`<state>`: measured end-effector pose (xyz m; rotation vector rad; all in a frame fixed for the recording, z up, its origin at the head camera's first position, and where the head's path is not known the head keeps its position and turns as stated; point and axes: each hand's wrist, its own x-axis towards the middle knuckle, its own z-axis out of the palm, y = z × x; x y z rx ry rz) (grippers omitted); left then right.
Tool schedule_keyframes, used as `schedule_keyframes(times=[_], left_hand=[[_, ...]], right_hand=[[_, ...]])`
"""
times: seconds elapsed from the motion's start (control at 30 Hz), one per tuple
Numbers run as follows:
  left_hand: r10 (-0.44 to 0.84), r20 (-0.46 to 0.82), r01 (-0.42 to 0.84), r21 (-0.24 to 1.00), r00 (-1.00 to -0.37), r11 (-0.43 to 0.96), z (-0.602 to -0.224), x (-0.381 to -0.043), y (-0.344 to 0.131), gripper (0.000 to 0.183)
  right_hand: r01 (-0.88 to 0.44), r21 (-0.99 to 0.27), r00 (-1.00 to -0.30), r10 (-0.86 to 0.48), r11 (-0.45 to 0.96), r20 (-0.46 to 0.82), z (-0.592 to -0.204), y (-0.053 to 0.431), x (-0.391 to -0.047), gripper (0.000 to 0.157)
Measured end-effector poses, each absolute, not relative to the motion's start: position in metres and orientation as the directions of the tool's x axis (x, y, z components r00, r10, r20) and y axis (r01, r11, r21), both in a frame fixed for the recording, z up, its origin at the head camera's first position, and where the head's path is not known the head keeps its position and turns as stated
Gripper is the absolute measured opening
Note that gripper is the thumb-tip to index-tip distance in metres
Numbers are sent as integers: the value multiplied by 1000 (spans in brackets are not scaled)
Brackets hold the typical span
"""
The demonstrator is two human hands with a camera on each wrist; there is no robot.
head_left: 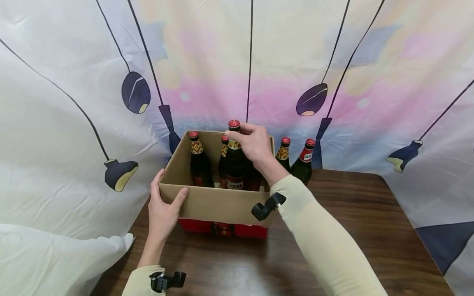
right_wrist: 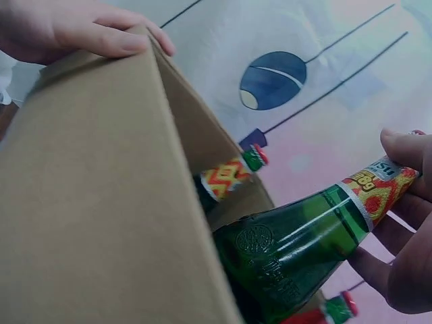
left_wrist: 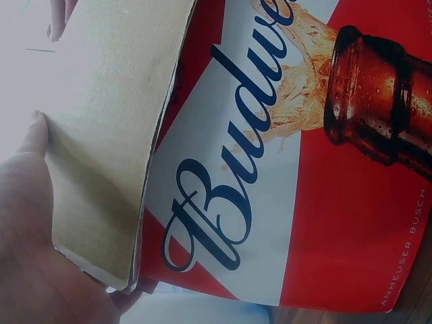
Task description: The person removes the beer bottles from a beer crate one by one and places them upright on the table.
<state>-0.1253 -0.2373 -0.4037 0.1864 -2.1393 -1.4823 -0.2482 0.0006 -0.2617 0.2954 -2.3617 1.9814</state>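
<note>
A cardboard beer box [head_left: 218, 204] with its top flaps up stands on the table; its red printed side [left_wrist: 351, 236] fills much of the left wrist view. My left hand [head_left: 163, 213] grips the box's near left corner, thumb on the front flap and fingers round the side. My right hand [head_left: 256, 144] pinches the neck of a green glass beer bottle [right_wrist: 290, 243], which stands higher than the others, its lower part inside the box. Another bottle [head_left: 200, 164] is in the box's left part, and a red-capped one [head_left: 224, 151] shows just behind the held bottle.
Two more beer bottles, one with a patterned neck label [head_left: 283, 153] and one with a red neck label [head_left: 305, 155], stand right of the box. The brown wooden table [head_left: 355, 213] meets a printed curtain [head_left: 207, 53] behind and at the sides.
</note>
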Motion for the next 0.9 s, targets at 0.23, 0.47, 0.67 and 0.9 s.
schedule_keyframes(times=[0.23, 0.47, 0.67, 0.9], left_hand=[[-407, 350, 182, 899, -843, 398, -404, -127, -237, 86], [-408, 352, 187, 901, -842, 391, -404, -126, -236, 84], [-413, 343, 180, 905, -844, 386, -404, -125, -235, 84], [-411, 343, 175, 903, -845, 393, -403, -125, -237, 85]], right_hand=[[-212, -970, -971, -134, 122, 196, -242, 21, -252, 43], [-214, -974, -971, -126, 70, 205, -201, 41, -250, 42], [-203, -978, -974, -93, -55, 207, -150, 67, -245, 42], [-290, -944, -954, -36, -160, 299, -104, 109, -238, 40]])
